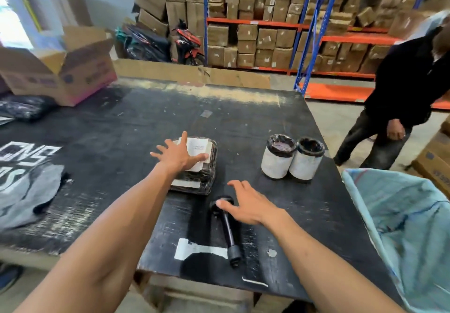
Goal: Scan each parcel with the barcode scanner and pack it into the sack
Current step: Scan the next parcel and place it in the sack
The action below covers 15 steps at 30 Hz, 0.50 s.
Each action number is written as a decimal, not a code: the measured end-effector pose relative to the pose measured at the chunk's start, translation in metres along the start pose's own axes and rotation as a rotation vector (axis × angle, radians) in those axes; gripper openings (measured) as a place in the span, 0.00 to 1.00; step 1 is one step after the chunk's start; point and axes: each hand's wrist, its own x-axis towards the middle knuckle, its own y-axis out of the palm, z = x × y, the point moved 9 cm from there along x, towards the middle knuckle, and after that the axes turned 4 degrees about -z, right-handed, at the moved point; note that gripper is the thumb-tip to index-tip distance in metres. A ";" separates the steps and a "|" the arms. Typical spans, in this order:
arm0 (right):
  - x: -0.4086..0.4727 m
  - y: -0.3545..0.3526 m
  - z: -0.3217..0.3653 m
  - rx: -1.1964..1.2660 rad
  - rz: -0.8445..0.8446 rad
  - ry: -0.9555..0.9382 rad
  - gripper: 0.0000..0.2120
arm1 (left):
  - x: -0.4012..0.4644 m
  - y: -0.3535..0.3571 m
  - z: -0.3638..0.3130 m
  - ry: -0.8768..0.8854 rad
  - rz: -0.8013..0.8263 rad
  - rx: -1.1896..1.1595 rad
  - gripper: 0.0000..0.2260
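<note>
A stack of flat parcels [203, 174] in dark plastic wrap with white labels lies mid-table. My left hand [177, 155] rests on top of the stack with fingers spread. A black barcode scanner [229, 232] lies on the table just below the stack, handle pointing toward me. My right hand [246, 204] hovers over the scanner's head with fingers spread, thumb tip touching or just above it. Two round parcels [292, 160] with white wrap and black tops stand side by side to the right. A light blue sack [409, 230] gapes open at the table's right edge.
The black table [121, 127] holds a grey garment [26, 191] at left, an open cardboard box [60, 69] and dark bags at far left. A person in dark clothes [401, 98] stands beyond the right corner. Shelves of cartons and a motorbike fill the back.
</note>
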 end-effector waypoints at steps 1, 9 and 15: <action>0.001 0.009 0.000 0.018 0.022 0.019 0.41 | 0.000 0.006 0.005 -0.016 0.046 -0.036 0.52; 0.001 0.047 -0.015 0.343 0.061 0.232 0.46 | 0.014 0.018 0.025 0.005 0.188 -0.079 0.60; 0.000 0.037 -0.027 0.859 -0.064 0.321 0.22 | 0.002 0.005 0.022 -0.032 0.075 -0.226 0.59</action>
